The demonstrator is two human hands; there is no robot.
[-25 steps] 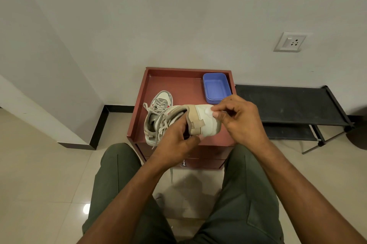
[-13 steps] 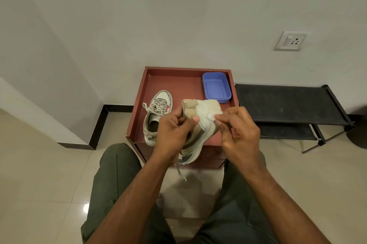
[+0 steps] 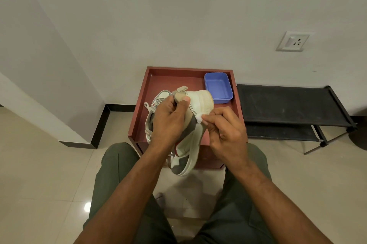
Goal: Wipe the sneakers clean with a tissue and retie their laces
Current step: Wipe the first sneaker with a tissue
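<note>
My left hand (image 3: 168, 122) grips a white and beige sneaker (image 3: 193, 138) near its heel, holding it heel up and toe down above the red cabinet's front edge. My right hand (image 3: 225, 132) pinches a small white tissue (image 3: 198, 118) and presses it against the sneaker's side by the sole. The second sneaker (image 3: 156, 102) lies on the cabinet top behind my left hand, mostly hidden, with a loose lace end showing at its left.
The red cabinet top (image 3: 174, 83) has a raised rim and holds a blue plastic tub (image 3: 218, 87) at its back right. A black low rack (image 3: 288, 104) stands to the right. A wall socket (image 3: 294, 41) is above it. My knees are below.
The sneaker has been turned from lying sideways to heel up, toe down. My right hand with the tissue has slid from the heel down along the side.
</note>
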